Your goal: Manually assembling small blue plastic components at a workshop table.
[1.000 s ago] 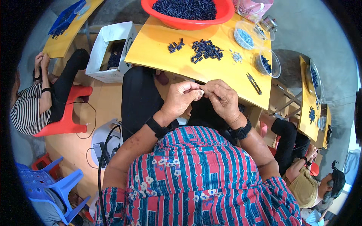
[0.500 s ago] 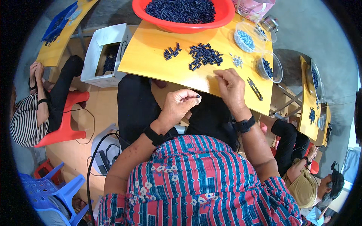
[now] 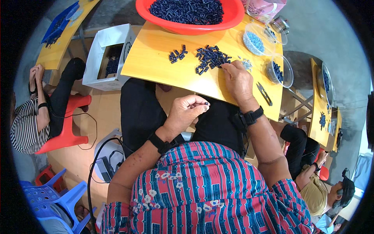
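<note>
My left hand is closed in a pinch over my lap, just off the near table edge. Between its thumb and forefinger a small dark plastic piece pokes out, mostly hidden by the fingers. Over the table, my right hand has its fingertips drawn together at the right side of a pile of dark plastic pieces. Whatever those fingertips hold, if anything, is hidden. Just beyond this hand lies a scatter of tiny pale parts. Black thread snips rest to its right.
A red basin of dark pieces stands at the far side. Smaller dark pieces lie left of the pile. Clear tubs hold blue bits and dark parts. A white carton is left of the table; people sit on both sides.
My right hand has moved away from me across the table, to the right side of the dark pile and the tiny pale parts. My left hand keeps its pinch almost in place.
</note>
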A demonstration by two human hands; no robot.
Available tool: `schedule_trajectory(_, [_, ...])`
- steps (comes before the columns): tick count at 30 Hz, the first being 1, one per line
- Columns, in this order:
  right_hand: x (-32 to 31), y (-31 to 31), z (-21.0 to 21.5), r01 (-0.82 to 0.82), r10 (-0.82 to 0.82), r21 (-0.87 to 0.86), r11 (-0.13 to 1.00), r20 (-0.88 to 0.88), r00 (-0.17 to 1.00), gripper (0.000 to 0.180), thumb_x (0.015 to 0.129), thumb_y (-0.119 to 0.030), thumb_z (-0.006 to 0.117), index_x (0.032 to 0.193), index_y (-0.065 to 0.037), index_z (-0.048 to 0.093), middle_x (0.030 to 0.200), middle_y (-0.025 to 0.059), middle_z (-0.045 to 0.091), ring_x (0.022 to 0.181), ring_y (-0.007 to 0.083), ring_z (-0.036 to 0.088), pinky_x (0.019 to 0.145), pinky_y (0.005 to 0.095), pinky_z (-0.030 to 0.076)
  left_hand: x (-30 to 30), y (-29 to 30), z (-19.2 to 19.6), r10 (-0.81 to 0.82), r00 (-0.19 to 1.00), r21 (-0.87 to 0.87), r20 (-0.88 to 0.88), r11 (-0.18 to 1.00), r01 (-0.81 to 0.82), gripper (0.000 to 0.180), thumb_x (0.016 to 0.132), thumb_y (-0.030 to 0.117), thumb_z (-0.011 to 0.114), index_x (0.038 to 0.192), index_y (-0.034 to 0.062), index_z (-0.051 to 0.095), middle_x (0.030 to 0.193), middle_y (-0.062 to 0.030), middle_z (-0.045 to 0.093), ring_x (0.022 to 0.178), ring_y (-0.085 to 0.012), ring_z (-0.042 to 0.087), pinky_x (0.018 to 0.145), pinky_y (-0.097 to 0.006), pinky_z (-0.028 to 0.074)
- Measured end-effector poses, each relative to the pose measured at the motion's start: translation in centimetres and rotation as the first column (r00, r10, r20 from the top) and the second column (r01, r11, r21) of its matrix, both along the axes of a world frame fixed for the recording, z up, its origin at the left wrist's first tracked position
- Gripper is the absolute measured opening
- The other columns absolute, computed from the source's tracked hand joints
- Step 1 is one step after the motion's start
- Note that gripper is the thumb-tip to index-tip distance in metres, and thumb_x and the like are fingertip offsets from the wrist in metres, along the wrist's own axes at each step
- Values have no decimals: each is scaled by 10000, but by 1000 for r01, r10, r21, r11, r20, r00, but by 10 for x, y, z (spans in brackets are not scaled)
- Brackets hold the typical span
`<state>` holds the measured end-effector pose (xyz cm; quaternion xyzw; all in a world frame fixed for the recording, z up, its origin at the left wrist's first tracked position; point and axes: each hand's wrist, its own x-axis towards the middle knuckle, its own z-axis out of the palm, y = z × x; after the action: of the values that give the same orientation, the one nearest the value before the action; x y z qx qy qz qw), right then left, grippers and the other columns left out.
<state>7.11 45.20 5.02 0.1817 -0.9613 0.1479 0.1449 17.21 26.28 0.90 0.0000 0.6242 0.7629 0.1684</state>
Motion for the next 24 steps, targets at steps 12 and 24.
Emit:
schedule_trajectory(12, [10, 8, 1, -200, 192, 72, 977, 101, 976, 51, 827, -78, 656, 872, -54, 658, 902, 109, 628, 814, 326, 642, 723, 392, 525, 0, 4, -10, 24, 998, 37, -55, 999, -22, 128, 901, 87, 671, 994, 1, 694, 856, -17, 671, 733, -46, 578, 646, -205, 477])
schedule_trajectory(24, [29, 16, -18, -281, 281, -49, 958, -12, 960, 128, 777, -12, 654, 896, -40, 617, 890, 118, 620, 865, 329, 624, 748, 391, 522, 0, 3, -10, 69, 981, 66, -180, 996, -58, 133, 892, 64, 674, 989, -23, 699, 879, -37, 704, 782, -56, 607, 710, -215, 497])
